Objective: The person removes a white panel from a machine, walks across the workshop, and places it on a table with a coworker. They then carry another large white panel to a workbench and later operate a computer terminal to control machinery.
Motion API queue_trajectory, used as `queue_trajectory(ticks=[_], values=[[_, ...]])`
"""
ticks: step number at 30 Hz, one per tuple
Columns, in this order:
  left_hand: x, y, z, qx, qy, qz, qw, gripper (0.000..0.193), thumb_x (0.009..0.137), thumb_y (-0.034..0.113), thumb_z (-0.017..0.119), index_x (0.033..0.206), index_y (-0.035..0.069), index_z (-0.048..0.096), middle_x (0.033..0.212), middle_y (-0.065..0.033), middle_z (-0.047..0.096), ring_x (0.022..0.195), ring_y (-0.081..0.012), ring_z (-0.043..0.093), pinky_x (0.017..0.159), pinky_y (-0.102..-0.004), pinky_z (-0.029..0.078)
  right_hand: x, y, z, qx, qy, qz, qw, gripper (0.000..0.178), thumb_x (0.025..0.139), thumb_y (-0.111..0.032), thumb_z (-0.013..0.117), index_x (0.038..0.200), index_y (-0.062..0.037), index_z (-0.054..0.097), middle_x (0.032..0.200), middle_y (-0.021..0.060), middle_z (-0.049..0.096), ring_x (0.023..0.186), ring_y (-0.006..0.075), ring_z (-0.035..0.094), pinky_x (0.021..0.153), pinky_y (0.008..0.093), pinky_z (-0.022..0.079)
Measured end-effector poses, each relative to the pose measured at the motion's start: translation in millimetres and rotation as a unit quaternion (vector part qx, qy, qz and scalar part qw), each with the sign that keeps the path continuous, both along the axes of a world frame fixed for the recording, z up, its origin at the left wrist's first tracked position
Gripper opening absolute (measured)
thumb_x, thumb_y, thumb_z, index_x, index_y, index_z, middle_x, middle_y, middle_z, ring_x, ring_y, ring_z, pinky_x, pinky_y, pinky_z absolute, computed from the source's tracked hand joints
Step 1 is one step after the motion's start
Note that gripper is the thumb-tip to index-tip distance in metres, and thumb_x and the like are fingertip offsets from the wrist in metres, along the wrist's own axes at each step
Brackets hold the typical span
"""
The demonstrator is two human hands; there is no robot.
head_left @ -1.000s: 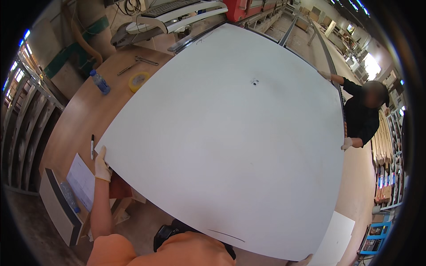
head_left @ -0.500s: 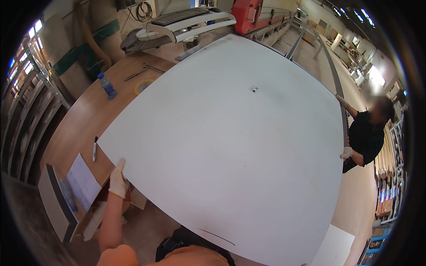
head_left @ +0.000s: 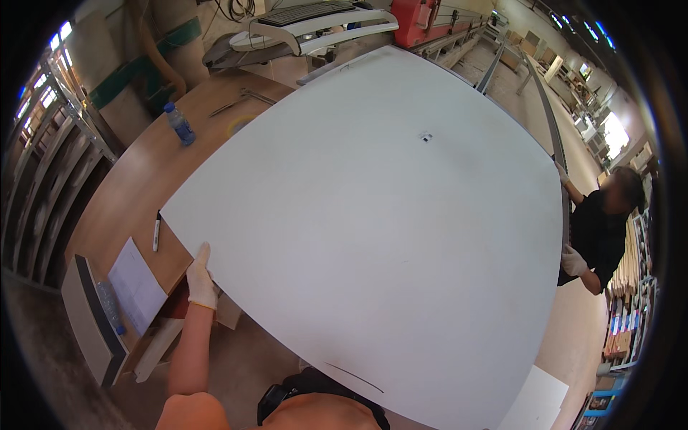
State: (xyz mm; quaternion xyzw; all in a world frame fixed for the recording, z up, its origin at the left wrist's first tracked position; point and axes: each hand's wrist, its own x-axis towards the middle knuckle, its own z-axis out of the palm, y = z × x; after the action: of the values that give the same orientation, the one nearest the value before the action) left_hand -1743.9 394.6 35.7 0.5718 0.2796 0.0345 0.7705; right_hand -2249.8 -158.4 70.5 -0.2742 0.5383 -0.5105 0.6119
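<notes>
A large white panel (head_left: 373, 236) spans most of the view, with a small printed label on its far half and a dark line along its near edge. My left hand (head_left: 201, 278), in a white glove, grips the panel's near left edge, thumb on top and fingers hidden beneath. The right hand is out of sight. At the right edge stands a co-worker (head_left: 598, 229) in black, white-gloved hands at the panel's far right side. A marker pen (head_left: 157, 231) lies on the brown table (head_left: 136, 179) by the panel's left corner.
Beyond the marker are a blue-capped bottle (head_left: 180, 125) and a roll of tape (head_left: 239, 125). Papers (head_left: 137, 285) lie near a second bottle (head_left: 110, 307) on the left. At the back are a keyboard (head_left: 304, 13) on a stand and a red machine (head_left: 414, 23).
The whole view has shifted slightly. My left hand keeps its grip on the panel edge. The co-worker's nearer hand has shifted at the panel's right edge.
</notes>
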Motion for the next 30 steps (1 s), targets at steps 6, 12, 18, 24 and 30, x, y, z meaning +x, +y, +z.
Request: queue_trajectory(ticks=[6, 12, 18, 24, 30], values=[[7.6, -17.3, 6.3, -0.057, -0.042, 0.099, 0.993, 0.043, 0.103, 0.043, 0.079, 0.120, 0.004, 0.079, 0.093, 0.0070, 0.071, 0.056, -0.0034, 0.038, 0.050, -0.0243, 0.027, 9.0, 12.2, -10.9, -0.024, 0.008, 0.006, 1.000, 0.076, 0.117, -0.050, 0.040, 0.169, 0.0062, 0.039, 0.175, 0.0225, 0.044, 0.157, 0.0461, 0.042, 0.132, 0.0568, 0.033], [6.2, -1.5, 3.4, -0.012, 0.014, 0.054, 0.998, 0.056, 0.113, 0.034, 0.067, 0.153, -0.005, 0.059, 0.147, -0.0094, 0.068, 0.128, -0.0213, 0.067, 0.109, -0.0353, 0.055, 6.4, 11.6, -28.7, -0.052, 0.037, -0.011, 0.998, 0.076, 0.117, -0.049, 0.041, 0.167, 0.0078, 0.040, 0.173, 0.0236, 0.046, 0.155, 0.0466, 0.044, 0.132, 0.0568, 0.035], [13.3, -16.6, 2.3, -0.036, -0.061, 0.079, 0.994, 0.047, 0.111, 0.038, 0.069, 0.131, -0.005, 0.072, 0.120, -0.0055, 0.074, 0.097, -0.0138, 0.071, 0.082, -0.0299, 0.057, -18.3, -17.3, -64.3, -0.059, 0.076, -0.023, 0.995, 0.072, 0.118, -0.043, 0.045, 0.162, 0.0142, 0.045, 0.167, 0.0260, 0.052, 0.149, 0.0444, 0.051, 0.129, 0.0558, 0.040], [34.0, -42.4, 15.9, -0.046, -0.086, 0.042, 0.994, 0.049, 0.115, 0.037, 0.062, 0.135, -0.007, 0.069, 0.126, -0.0095, 0.074, 0.109, -0.0174, 0.072, 0.094, -0.0324, 0.058, -4.2, -36.9, -71.5, -0.109, 0.258, -0.031, 0.960, 0.069, 0.121, -0.039, 0.041, 0.157, 0.0192, 0.047, 0.163, 0.0299, 0.054, 0.143, 0.0429, 0.056, 0.125, 0.0538, 0.044], [80.3, -76.8, 12.1, -0.029, -0.043, 0.060, 0.997, 0.051, 0.116, 0.041, 0.059, 0.139, -0.004, 0.066, 0.128, -0.0081, 0.073, 0.110, -0.0192, 0.071, 0.098, -0.0335, 0.057, 72.7, -56.6, -63.3, -0.102, 0.288, -0.024, 0.952, 0.069, 0.121, -0.039, 0.039, 0.157, 0.0202, 0.047, 0.162, 0.0307, 0.054, 0.142, 0.0425, 0.057, 0.124, 0.0533, 0.045]])
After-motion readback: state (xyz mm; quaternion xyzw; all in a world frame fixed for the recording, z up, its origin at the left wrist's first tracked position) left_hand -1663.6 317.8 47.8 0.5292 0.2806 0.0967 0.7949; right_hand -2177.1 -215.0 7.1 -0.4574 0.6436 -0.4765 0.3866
